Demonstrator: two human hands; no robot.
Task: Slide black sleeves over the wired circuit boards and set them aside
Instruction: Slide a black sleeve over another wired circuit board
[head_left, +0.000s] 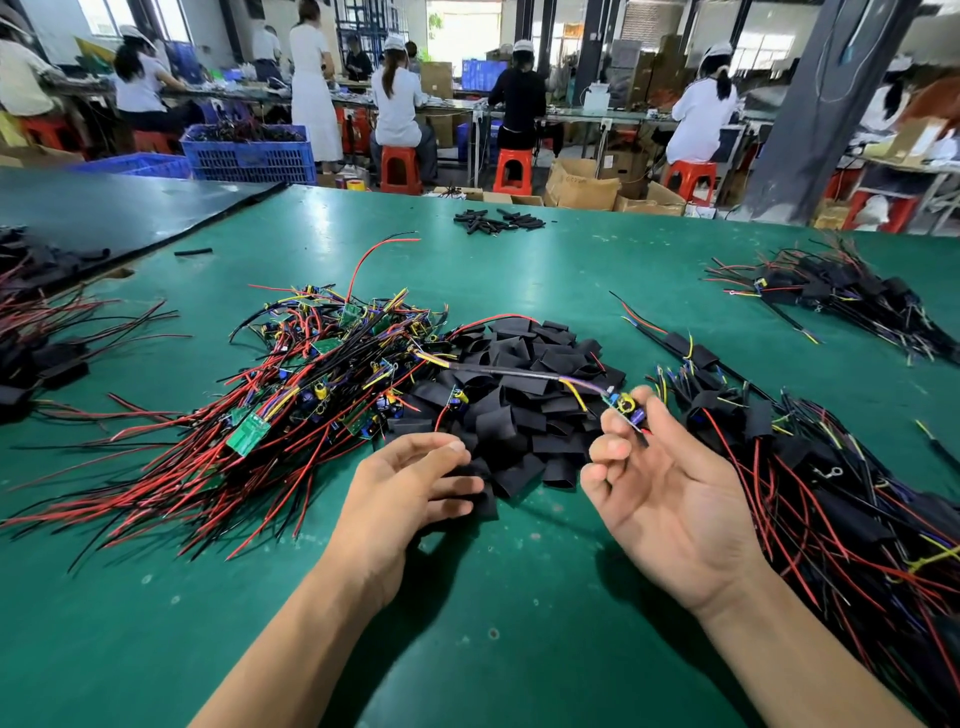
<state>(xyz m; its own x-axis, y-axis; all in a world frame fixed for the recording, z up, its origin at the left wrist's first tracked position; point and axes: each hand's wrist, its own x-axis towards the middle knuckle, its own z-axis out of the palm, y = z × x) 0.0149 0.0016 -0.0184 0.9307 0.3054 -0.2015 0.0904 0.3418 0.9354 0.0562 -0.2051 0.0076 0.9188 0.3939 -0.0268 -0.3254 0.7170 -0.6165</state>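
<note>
My right hand (670, 488) pinches a small wired circuit board (627, 406) between thumb and fingers; its wire bundle (519, 373) trails left over the heap of flat black sleeves (524, 395). At the near edge of that heap my left hand (410, 483) curls its fingers round one black sleeve (480, 501). A tangle of bare green boards with red and black wires (291, 384) lies left of the sleeves. Sleeved boards (810, 467) lie piled to the right of my right hand.
The green table (467, 623) holds another pile of sleeved boards (841, 291) at the far right, more at the left edge (41, 353), and small black tubes (498, 221) at the back. A dark mat (104, 208) covers the far left. Seated workers fill the background.
</note>
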